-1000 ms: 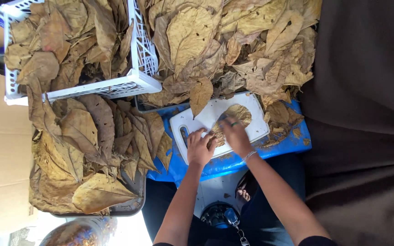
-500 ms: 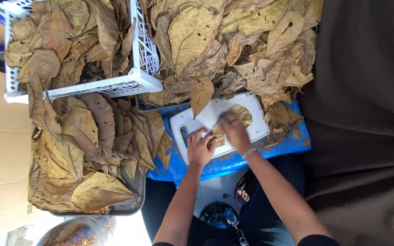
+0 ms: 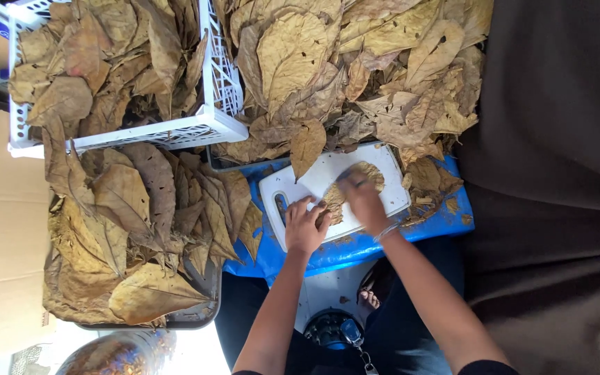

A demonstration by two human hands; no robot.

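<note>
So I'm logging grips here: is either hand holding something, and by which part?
Both hands press on one dry brown leaf lying on the white cutting board: left hand at its near edge, right hand over its middle. Neither lifts it.

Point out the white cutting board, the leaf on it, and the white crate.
white cutting board (image 3: pixel 300 182), head view, bare upper surface.
leaf (image 3: pixel 369 171), head view, its far end.
white crate (image 3: pixel 196 128), head view, near rim.

Soft, even daylight, faint shadows, overexposed bottom-left corner; the right hand (image 3: pixel 361 196) looks slightly motion-blurred.
</note>
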